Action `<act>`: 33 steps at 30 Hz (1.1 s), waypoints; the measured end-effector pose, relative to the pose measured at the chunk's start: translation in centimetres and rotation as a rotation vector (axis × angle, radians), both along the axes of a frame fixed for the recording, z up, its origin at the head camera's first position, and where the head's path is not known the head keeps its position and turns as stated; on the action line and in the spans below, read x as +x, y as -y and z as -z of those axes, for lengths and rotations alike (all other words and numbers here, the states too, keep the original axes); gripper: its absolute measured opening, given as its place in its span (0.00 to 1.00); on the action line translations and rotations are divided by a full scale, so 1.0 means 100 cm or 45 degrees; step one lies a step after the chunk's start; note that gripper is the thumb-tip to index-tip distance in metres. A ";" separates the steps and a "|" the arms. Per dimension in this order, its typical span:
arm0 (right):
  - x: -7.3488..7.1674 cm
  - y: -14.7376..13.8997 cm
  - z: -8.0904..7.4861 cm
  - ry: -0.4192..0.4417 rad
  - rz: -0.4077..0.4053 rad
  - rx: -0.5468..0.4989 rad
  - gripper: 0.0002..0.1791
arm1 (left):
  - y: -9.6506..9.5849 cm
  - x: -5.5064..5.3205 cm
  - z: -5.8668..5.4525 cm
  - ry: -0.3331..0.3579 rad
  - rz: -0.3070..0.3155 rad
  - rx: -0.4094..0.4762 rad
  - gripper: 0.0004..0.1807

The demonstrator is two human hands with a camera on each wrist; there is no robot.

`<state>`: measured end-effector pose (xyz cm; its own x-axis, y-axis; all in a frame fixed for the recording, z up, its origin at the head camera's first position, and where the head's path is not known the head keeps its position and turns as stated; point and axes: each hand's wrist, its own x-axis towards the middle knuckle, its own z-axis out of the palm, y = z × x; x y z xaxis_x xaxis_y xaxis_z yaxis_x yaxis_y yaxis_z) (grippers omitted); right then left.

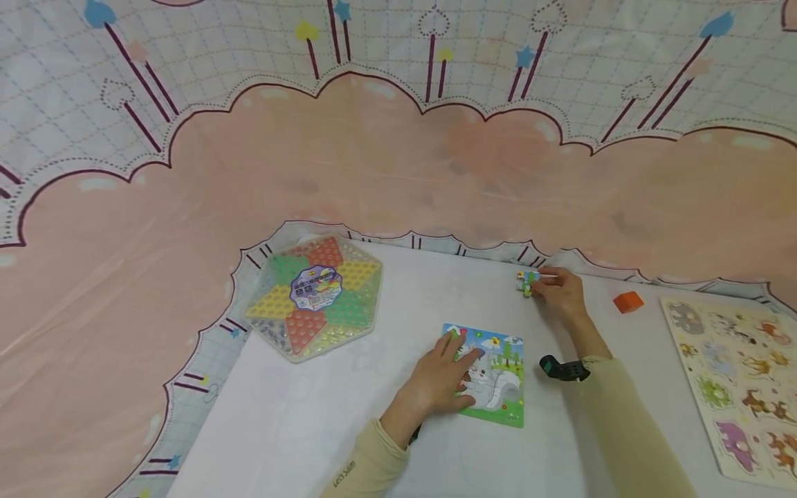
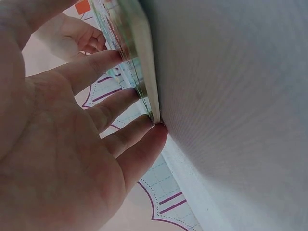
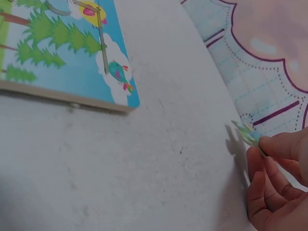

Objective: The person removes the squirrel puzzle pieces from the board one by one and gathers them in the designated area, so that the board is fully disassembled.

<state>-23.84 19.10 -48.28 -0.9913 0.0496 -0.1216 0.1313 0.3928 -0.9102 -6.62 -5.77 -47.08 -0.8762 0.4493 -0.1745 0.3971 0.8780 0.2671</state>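
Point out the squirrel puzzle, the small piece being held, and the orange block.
Squirrel puzzle (image 1: 494, 383): head view, squirrel's body.
Small piece (image 1: 527, 282): head view, its uncovered middle.
Orange block (image 1: 627, 302): head view, its visible middle.

A square squirrel jigsaw puzzle (image 1: 507, 387), printed with green trees and blue sky, is laid flat on the worktop (image 1: 280, 422), its left side covered by the left hand (image 1: 438, 377). A small blue-and-green jigsaw piece (image 1: 527, 282) is pinched by the right hand (image 1: 562, 294) near the far edge.

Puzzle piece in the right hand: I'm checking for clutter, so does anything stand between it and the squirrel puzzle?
Nothing visible stands between the puzzle piece and the squirrel puzzle; only white table shows there. The left hand covers part of the puzzle's left side.
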 end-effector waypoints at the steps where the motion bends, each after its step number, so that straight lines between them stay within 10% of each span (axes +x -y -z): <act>1: -0.001 -0.001 0.000 -0.001 0.001 -0.011 0.22 | 0.000 0.000 0.000 0.000 0.000 0.001 0.41; 33: -0.015 -0.016 0.005 -0.031 0.050 0.068 0.21 | 0.001 0.001 0.000 -0.007 -0.011 -0.006 0.41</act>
